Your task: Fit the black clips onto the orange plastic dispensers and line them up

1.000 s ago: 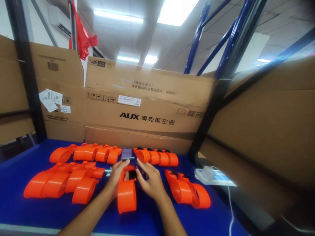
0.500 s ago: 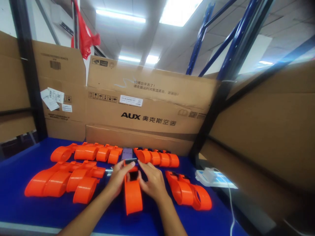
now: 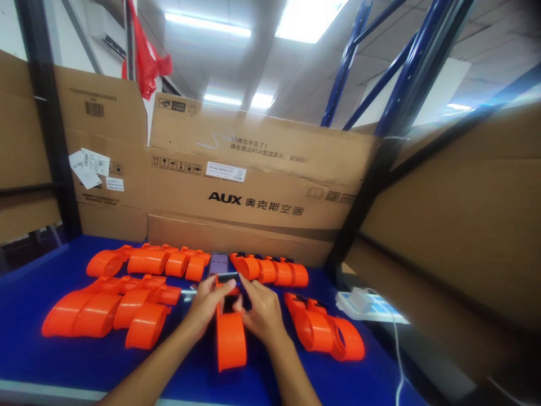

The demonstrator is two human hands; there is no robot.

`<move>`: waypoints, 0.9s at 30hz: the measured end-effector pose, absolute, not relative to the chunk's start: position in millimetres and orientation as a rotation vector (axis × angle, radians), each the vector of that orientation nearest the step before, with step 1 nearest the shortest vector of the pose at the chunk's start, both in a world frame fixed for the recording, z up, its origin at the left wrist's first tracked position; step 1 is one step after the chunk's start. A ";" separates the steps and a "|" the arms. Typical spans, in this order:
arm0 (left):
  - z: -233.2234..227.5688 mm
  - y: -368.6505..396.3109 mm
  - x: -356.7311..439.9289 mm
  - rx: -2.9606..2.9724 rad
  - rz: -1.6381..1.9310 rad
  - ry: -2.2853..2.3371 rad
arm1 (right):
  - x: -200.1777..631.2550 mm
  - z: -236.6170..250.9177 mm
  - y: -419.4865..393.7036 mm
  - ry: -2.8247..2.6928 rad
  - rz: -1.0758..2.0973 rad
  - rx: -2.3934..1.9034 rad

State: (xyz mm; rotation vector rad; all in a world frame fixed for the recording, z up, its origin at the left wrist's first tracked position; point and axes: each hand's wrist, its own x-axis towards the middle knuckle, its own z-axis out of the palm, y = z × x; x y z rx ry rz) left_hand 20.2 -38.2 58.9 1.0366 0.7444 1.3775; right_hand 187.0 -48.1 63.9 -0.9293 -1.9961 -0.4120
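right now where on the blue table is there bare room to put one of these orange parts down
Bare blue table along the near edge, left of the left hand, and a smaller patch right of the right hand. Crowded: orange parts on the left, the back row, the pair on the right.

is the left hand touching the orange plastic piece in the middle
Touching. The head view shows the left hand with fingers wrapped over the far end of the orange plastic piece.

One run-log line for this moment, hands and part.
left hand: grips orange part | right hand: grips same part, fingers at its dark far end | part on blue table | phone behind
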 end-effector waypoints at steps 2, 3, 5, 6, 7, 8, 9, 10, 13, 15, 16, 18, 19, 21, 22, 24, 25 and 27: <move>57.9 -37.1 19.4 1.058 1.363 0.756 | 186.3 62.9 -48.2 -2.000 -0.406 -0.918; 57.3 -36.5 19.1 1.068 1.350 0.762 | 186.1 62.5 -48.3 -2.003 -0.400 -0.910; 56.1 -35.8 18.7 1.075 1.333 0.766 | 185.8 62.0 -48.5 -2.006 -0.392 -0.891; 55.6 -35.6 18.6 1.072 1.326 0.763 | 185.7 61.8 -48.5 -2.005 -0.391 -0.881; 55.2 -35.5 18.5 1.067 1.321 0.755 | 185.7 61.6 -48.5 -2.002 -0.393 -0.873; 55.0 -35.5 18.5 1.063 1.318 0.746 | 185.6 61.3 -48.4 -1.999 -0.395 -0.866; 54.9 -35.5 18.6 1.061 1.315 0.736 | 185.5 61.0 -48.3 -1.997 -0.397 -0.860; 54.9 -35.6 18.6 1.062 1.311 0.731 | 185.4 60.6 -48.2 -1.996 -0.397 -0.855; 55.2 -35.5 18.1 1.065 1.308 0.733 | 185.4 59.9 -47.9 -1.993 -0.383 -0.845; 55.4 -35.1 17.4 1.058 1.308 0.732 | 185.9 60.6 -47.9 -1.993 -0.368 -0.844; 55.4 -34.7 16.9 1.054 1.310 0.733 | 186.4 61.5 -48.0 -1.996 -0.356 -0.844; 54.9 -34.2 16.2 1.054 1.332 0.738 | 188.0 64.2 -48.4 -2.011 -0.313 -0.839; 54.5 -34.1 15.9 1.061 1.353 0.740 | 189.1 65.8 -48.7 -2.021 -0.282 -0.835; 53.5 -34.3 15.6 1.093 1.394 0.743 | 191.1 68.4 -49.2 -2.031 -0.217 -0.835; 53.0 -34.7 15.6 1.118 1.400 0.744 | 191.8 69.0 -49.5 -2.024 -0.190 -0.840; 52.2 -35.8 15.6 1.178 1.385 0.754 | 192.3 68.8 -49.8 -1.992 -0.153 -0.856; 52.0 -36.4 15.6 1.208 1.376 0.764 | 192.0 68.0 -49.9 -1.970 -0.142 -0.864; 52.1 -37.7 15.5 1.258 1.376 0.781 | 190.5 65.7 -50.0 -1.940 -0.126 -0.871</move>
